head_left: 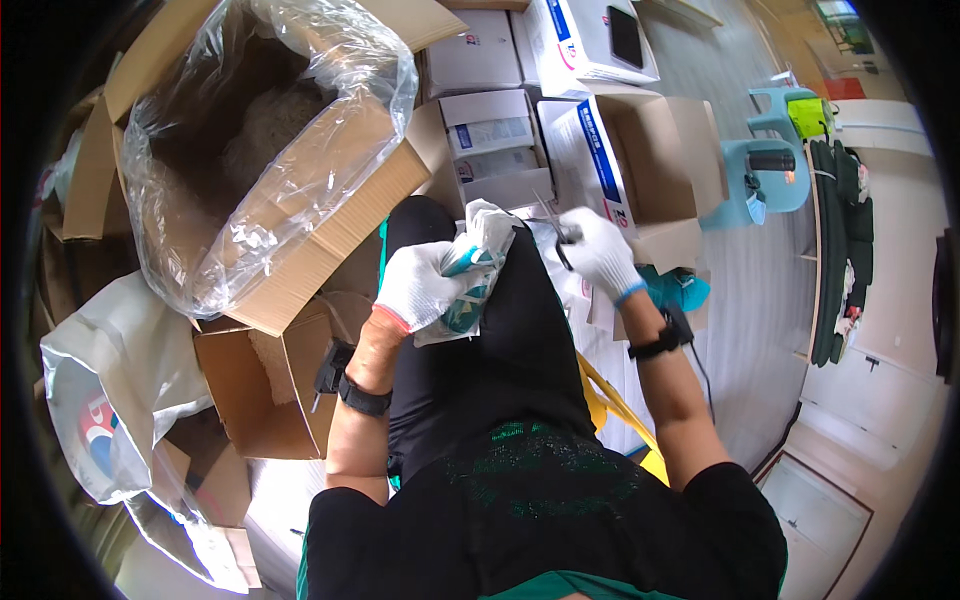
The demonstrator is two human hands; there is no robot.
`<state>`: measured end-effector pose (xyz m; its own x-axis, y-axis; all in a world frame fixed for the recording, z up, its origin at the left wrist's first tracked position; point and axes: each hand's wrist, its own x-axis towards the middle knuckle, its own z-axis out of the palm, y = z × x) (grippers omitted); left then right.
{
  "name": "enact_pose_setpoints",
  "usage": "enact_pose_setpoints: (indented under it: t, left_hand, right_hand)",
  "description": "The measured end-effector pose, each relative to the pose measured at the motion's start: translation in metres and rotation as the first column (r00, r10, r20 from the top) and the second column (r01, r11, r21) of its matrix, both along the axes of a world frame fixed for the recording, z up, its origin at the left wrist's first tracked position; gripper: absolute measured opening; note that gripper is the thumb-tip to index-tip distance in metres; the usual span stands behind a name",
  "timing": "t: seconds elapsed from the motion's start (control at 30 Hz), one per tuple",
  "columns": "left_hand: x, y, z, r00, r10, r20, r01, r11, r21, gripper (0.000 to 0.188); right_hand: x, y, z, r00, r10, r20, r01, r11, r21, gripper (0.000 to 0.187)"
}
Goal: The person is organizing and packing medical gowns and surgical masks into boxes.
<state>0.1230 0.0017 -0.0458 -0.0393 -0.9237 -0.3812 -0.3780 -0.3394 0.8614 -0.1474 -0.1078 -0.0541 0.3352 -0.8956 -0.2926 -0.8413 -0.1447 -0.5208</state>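
Observation:
My left hand [412, 290], in a white knit glove, grips a clear plastic packet [488, 225] with white and teal contents above my lap. What exactly is inside cannot be made out. Scissors [547, 212] with dark handles are in my right hand [603, 256], gloved as well. Their blades point up and to the left, a short way right of the packet and apart from it. Black straps with small devices circle both my wrists.
At the upper left stands a large cardboard box [355, 205] lined with clear plastic. Below it are a smaller open carton [240, 375] and a white sack [105, 350]. White cartons [475, 60], an open box [655, 160] and a phone [625, 38] lie ahead. A light-blue stool [735, 170] stands right.

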Motion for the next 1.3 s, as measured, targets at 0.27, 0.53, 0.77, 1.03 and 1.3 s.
enact_pose_setpoints:
  t: [0.27,0.53,0.77,1.03,1.3]
  left_hand:
    - [0.007,-0.002,-0.003,0.995,0.095,0.000,-0.095,0.995,-0.022,0.030]
    - [0.009,-0.002,-0.007,0.977,0.205,-0.055,-0.204,0.979,0.025,0.031]
    - [0.010,-0.003,-0.003,0.985,0.174,0.005,-0.174,0.985,0.005,0.032]
    - [0.001,0.007,0.014,0.996,0.084,-0.007,-0.084,0.992,-0.091,0.029]
    - [-0.023,0.010,-0.014,0.976,-0.158,-0.147,0.121,0.966,-0.230,0.035]
  right_hand:
    - [0.090,-0.101,-0.076,0.777,0.306,-0.550,-0.327,0.943,0.063,0.028]
    - [0.081,-0.102,-0.130,0.672,0.493,-0.553,-0.501,0.852,0.150,0.031]
    - [0.114,-0.087,-0.019,0.919,0.361,0.155,-0.373,0.926,0.055,0.037]
    - [0.102,-0.026,0.049,0.760,0.389,0.520,-0.555,0.806,0.209,0.021]
    - [0.061,0.021,0.049,0.738,0.337,0.584,-0.439,0.898,0.036,0.015]
